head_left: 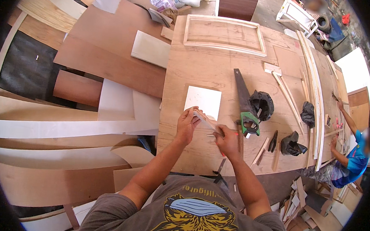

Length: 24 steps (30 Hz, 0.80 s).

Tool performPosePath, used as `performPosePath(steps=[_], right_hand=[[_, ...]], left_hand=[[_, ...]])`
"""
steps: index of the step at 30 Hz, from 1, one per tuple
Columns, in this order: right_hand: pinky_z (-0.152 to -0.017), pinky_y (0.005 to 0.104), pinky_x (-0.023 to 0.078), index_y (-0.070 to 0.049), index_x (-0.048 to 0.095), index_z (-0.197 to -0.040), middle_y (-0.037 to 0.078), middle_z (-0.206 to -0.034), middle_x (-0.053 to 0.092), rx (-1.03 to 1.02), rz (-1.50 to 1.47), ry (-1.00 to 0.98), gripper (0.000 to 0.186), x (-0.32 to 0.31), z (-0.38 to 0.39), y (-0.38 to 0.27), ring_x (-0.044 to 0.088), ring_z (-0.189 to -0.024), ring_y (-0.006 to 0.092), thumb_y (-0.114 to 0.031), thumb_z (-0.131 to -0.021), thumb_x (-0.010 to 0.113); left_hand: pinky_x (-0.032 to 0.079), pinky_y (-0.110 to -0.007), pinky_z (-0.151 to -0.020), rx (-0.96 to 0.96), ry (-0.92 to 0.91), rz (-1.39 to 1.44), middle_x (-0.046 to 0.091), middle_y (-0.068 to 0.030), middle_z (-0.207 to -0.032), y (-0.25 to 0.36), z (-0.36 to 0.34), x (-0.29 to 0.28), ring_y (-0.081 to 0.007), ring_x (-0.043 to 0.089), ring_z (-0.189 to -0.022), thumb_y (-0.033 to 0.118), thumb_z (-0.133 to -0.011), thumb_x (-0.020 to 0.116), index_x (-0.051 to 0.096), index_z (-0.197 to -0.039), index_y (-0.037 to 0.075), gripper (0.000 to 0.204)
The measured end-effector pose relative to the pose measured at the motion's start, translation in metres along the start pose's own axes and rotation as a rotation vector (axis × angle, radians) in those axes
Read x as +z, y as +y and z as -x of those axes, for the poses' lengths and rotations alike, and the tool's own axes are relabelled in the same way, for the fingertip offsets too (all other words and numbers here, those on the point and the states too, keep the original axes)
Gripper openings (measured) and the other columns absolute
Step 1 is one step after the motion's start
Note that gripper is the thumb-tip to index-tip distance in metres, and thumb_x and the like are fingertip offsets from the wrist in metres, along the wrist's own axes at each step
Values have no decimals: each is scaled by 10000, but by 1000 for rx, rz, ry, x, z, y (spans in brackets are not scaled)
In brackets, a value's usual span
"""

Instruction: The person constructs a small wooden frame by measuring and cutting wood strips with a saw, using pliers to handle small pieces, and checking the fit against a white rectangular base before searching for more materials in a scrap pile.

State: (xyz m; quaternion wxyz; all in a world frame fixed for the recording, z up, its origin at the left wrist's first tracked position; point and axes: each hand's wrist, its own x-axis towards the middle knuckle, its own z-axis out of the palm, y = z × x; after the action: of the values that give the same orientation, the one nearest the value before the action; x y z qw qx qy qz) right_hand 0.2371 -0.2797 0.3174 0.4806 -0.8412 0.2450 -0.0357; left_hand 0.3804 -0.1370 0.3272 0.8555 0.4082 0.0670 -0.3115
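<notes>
Over the plywood worktable [199,158], my left hand [187,125] is closed on one end of a thin, pale flat strip [207,121]. My right hand [227,140] is closed at the strip's other end, fingers curled. A small pointed tip and bits of red show around the right fist; I cannot make out what they belong to. Just beyond my hands lies a square white panel [203,100]. To the right of my right hand rests a handsaw [243,95] with a green and black handle, beside a black plastic bag [262,105].
A rectangular wooden frame [224,47] lies at the table's far side. Pliers [273,141], more black bags [293,144] and long wood strips [313,93] lie rightward. Large curved-looking sheets [113,49] are stacked left. A co-worker in a blue shirt [357,156] reaches over the table's right end.
</notes>
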Motion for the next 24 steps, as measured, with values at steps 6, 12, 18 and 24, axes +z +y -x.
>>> performPosePath(steps=[6,12,18,24], right_hand=[[-797,384,545,-26,692,-1065,154,-980,711,-220,153,227,257,-8,-23,-17,690,-911,337,-68,-821,761],[-830,435,523,-43,690,-1041,162,-1005,691,-273,147,230,244,6,-52,-6,657,-940,366,-75,-807,750],[-824,427,519,-27,683,-1006,146,-977,695,-310,395,47,227,14,-91,40,649,-937,346,-107,-811,766],[-826,448,515,-53,678,-1024,133,-970,672,-251,528,129,217,25,-134,48,623,-960,343,-147,-837,733]], left_hand=[[549,-347,-952,-77,15,-197,675,-111,-1118,15,-16,-27,-178,672,-964,270,-1043,593,620,-1261,-49,388],[582,-311,-877,-33,90,-335,695,-114,-1027,18,-37,-52,-198,711,-911,217,-1008,658,616,-1236,-101,393],[584,-336,-836,14,203,-436,700,-100,-998,-7,-71,-89,-214,723,-890,247,-1004,661,666,-1153,-69,350],[534,-284,-772,8,293,-754,696,-62,-879,-22,-115,-108,-196,709,-854,301,-1006,653,710,-1088,-57,371]])
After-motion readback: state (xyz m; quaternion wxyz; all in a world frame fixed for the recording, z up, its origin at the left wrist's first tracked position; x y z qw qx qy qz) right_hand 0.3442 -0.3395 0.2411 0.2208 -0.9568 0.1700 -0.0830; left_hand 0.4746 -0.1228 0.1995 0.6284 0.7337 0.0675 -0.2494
